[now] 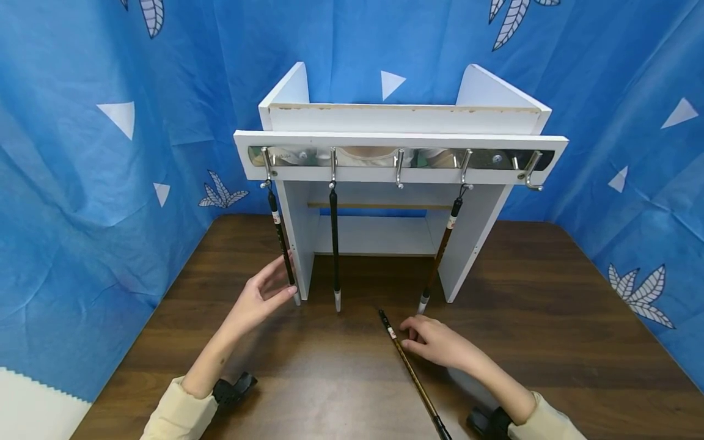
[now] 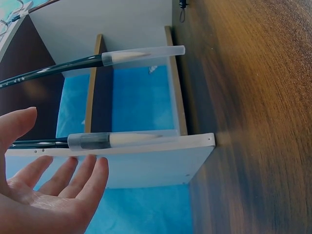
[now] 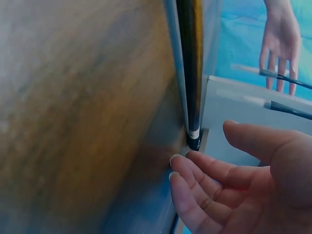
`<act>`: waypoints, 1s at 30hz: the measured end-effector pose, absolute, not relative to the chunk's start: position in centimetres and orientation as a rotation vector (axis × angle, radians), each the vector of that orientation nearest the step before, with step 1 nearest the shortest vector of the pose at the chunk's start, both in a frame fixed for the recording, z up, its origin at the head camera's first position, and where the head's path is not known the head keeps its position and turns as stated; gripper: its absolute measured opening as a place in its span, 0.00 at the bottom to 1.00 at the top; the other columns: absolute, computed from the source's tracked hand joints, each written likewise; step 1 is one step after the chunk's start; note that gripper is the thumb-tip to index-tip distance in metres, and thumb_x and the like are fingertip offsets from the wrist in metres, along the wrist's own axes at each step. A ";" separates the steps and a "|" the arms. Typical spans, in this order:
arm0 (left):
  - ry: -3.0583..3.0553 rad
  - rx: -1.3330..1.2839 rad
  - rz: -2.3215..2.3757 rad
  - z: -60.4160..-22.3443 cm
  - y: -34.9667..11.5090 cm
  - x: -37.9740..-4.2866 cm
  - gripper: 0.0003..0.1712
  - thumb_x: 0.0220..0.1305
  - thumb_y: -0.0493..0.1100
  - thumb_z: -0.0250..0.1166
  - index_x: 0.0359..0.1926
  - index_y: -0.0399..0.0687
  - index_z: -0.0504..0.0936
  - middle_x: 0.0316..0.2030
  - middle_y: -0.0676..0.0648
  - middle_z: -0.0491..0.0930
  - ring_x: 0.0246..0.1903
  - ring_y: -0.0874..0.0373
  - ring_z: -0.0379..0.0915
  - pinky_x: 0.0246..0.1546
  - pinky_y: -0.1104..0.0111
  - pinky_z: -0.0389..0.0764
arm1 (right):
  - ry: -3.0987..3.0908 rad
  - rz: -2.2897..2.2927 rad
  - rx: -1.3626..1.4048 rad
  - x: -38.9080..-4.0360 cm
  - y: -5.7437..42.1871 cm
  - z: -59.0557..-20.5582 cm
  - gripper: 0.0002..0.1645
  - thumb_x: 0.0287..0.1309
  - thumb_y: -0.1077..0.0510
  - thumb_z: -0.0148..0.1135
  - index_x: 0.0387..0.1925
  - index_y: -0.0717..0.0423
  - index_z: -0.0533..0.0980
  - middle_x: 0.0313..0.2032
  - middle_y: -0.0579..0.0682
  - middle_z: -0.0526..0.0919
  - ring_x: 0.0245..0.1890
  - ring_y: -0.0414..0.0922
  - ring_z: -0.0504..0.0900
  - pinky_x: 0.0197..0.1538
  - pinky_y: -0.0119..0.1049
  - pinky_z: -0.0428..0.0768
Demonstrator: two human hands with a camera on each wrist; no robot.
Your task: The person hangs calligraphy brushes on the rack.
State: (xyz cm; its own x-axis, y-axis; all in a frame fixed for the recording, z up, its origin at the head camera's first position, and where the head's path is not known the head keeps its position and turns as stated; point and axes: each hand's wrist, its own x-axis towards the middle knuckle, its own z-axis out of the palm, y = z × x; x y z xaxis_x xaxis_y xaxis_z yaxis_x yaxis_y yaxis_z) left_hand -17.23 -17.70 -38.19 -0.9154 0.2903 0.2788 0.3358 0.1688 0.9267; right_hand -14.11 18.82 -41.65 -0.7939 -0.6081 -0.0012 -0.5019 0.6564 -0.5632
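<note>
A dark writing brush (image 1: 278, 227) with a clear cap hangs from the leftmost hook. My left hand (image 1: 261, 305) is beside its lower end, the thumb on one side and the straight, spread fingers on the other. In the left wrist view, space shows between that thumb and the brush. On the table lies a brown brush (image 1: 409, 365), its looped end toward the shelf. Close to the right of that end is my right hand (image 1: 434, 342), fingers loosely bent and holding nothing. Another black brush (image 1: 335, 238) and a reddish-brown brush (image 1: 440, 250) hang from hooks farther right.
A white shelf unit (image 1: 404, 119) stands at the back of the brown wooden table (image 1: 528, 330). Across its front runs a white hook rail (image 1: 352, 139) with several metal hooks; the rightmost hook (image 1: 532, 170) bears no brush. Blue patterned cloth (image 1: 181, 79) surrounds the table.
</note>
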 end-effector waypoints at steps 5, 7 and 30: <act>-2.383 -0.625 -1.900 -38.2 -17.7 -17.1 0.37 0.63 0.32 0.60 0.69 0.36 0.54 0.67 0.37 0.55 0.61 0.40 0.57 0.54 0.57 0.70 | 2.732 -0.731 -0.860 -13.9 18.0 -41.6 0.14 0.58 0.56 0.64 0.41 0.60 0.74 0.28 0.43 0.69 0.24 0.37 0.67 0.26 0.32 0.69; -2.382 -0.628 -1.891 -38.2 -17.7 -17.1 0.37 0.63 0.32 0.60 0.69 0.36 0.55 0.67 0.37 0.55 0.61 0.41 0.58 0.54 0.56 0.69 | 2.753 -0.689 -0.845 -13.8 17.6 -41.5 0.16 0.55 0.55 0.66 0.40 0.60 0.73 0.28 0.44 0.69 0.23 0.38 0.66 0.24 0.33 0.68; -2.327 -0.686 -1.907 -38.2 -17.6 -17.3 0.36 0.62 0.30 0.60 0.69 0.37 0.57 0.66 0.38 0.57 0.60 0.41 0.60 0.55 0.54 0.68 | 2.758 -0.621 -0.867 -13.2 16.4 -41.8 0.17 0.51 0.57 0.70 0.35 0.58 0.69 0.28 0.47 0.75 0.16 0.36 0.67 0.21 0.32 0.69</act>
